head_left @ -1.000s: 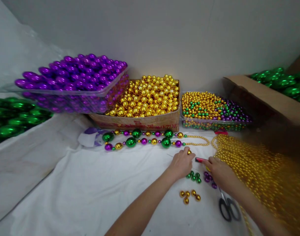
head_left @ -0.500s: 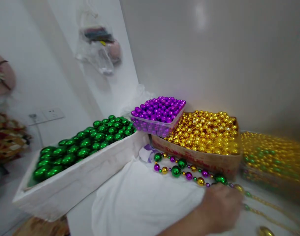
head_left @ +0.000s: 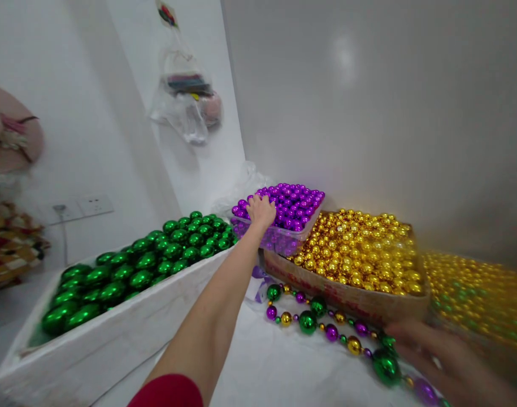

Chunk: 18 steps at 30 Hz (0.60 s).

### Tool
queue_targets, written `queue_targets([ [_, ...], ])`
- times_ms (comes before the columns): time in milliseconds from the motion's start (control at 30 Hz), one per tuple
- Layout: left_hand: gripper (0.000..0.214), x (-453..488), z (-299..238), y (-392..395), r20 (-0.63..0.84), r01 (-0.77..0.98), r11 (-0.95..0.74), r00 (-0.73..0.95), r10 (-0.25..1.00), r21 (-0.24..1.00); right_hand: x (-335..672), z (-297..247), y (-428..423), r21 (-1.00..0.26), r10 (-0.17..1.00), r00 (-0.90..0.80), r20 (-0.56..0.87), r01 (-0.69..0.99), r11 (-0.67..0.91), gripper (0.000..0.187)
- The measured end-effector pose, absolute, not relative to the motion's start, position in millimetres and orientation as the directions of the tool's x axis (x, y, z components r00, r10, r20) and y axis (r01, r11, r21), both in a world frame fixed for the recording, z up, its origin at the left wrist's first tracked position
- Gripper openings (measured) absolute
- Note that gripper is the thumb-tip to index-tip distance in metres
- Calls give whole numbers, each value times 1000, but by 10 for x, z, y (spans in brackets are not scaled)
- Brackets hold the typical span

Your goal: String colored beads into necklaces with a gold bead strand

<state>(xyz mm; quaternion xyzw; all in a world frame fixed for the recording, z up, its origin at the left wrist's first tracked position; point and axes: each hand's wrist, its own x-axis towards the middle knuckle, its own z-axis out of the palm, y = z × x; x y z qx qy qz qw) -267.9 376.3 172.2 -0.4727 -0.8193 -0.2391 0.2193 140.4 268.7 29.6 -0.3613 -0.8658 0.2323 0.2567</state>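
My left hand (head_left: 261,210) reaches over the front left corner of a clear plastic tub (head_left: 279,239) heaped with shiny purple beads (head_left: 298,206). Its fingers look apart and bent down onto the beads; the fingertips are partly hidden. My right hand (head_left: 442,356), smeared by motion, is at the right end of a bead string (head_left: 331,333) on the white table (head_left: 292,373). Green, gold and purple beads of mixed size make up the string, which lies in a loop. A large green bead (head_left: 386,366) is right beside my right fingers. Whether they grip the string cannot be seen.
A white foam box (head_left: 126,345) of large green beads (head_left: 146,260) stands left. A cardboard box (head_left: 347,299) of gold beads (head_left: 355,249) sits behind the string, with more small gold and green beads (head_left: 474,291) at right. Grey panel (head_left: 377,113) backs the table.
My left hand has left the bead string and moved to the purple beads. My right hand has come into view at the string's right end. The view has shifted slightly.
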Motion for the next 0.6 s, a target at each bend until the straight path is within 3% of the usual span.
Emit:
queue_targets([
  [67, 45, -2781, 1691, 3768, 563, 870, 459, -473, 677, 180, 836, 750, 2907, -572, 705, -638, 309, 468, 674, 21],
  [133, 49, -2861, 1678, 3775, 524, 876, 453, -469, 711, 168, 248, 1136, 3146, -485, 651, -626, 428, 448, 751, 18],
  [267, 49, -2939, 1666, 3818, 489, 911, 393, -401, 775, 124, -742, 1538, 3646, -343, 600, -596, 534, 495, 798, 23],
  [600, 33, -3207, 1737, 3894, 395, 988, 102, -141, 908, 118, -1621, 1492, 4299, -260, 626, -652, 428, 575, 776, 40],
])
